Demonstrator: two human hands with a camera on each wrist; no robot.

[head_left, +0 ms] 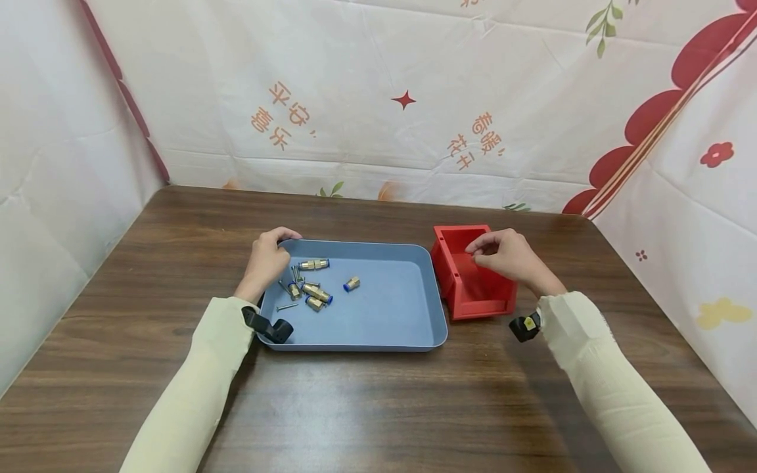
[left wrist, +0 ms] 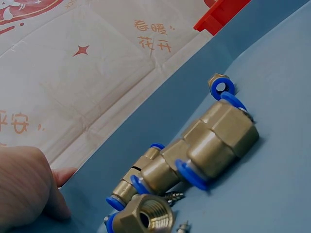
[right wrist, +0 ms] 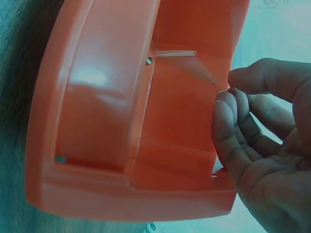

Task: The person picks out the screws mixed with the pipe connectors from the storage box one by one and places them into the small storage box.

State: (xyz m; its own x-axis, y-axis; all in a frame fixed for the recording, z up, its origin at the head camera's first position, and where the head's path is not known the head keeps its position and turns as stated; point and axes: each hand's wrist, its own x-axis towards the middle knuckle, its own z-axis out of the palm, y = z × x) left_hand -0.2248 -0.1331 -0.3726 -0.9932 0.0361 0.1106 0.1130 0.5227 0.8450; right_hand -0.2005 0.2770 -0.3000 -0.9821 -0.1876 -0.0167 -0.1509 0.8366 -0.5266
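My left hand [head_left: 267, 263] grips the far left corner of a blue-grey tray [head_left: 390, 345], with its rim between thumb and fingers. Several brass tube fittings with blue collars [head_left: 317, 293] lie in the tray's left half, mixed with silver screws [head_left: 287, 307]. One fitting [head_left: 351, 284] sits apart near the tray's middle. My right hand [head_left: 501, 255] hovers over a red bin [head_left: 485, 309], its fingers loosely bent and the thumb close to the fingertips. Nothing shows between them in the right wrist view. A thin pale strip [right wrist: 176, 53] shows inside the bin; I cannot tell what it is.
The red bin stands against the tray's right side on a brown wooden table [head_left: 355, 407]. A white printed cloth [head_left: 367, 131] hangs behind the table's far edge and along both sides.
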